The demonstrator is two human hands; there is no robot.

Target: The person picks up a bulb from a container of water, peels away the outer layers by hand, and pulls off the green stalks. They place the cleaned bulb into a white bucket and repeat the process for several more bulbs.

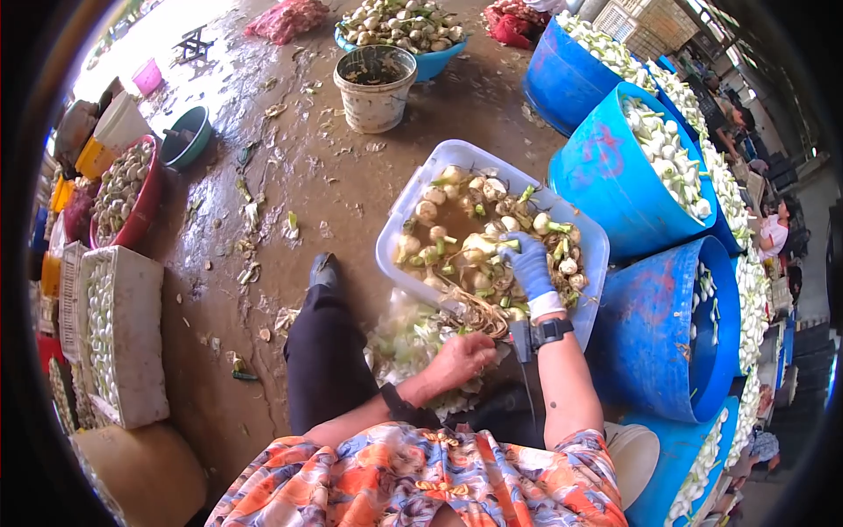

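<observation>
A translucent plastic tub point(421, 290) stands before me, holding unpeeled garlic bulbs with cut green stems point(487, 191) in brownish water. My right hand point(529, 263), in a blue and white glove, reaches into it. Its fingers close around the stem of a pale garlic bulb point(479, 245). My left hand point(464, 359), bare and curled, hovers near the tub's front rim; whether it holds anything is unclear. A bundle of dry strands point(484, 315) hangs over that rim. Below my right wrist is a grey corded tool point(522, 340), partly hidden. Peeled skins point(408, 336) lie heaped between my legs.
Blue barrels point(593, 165) with white peeled garlic line the right side. Ahead stand a dirty white bucket point(375, 92) and a heaped blue basin point(431, 60). On the left are a foam box point(135, 336) and a red basin point(141, 211). Scraps litter the wet floor point(263, 197).
</observation>
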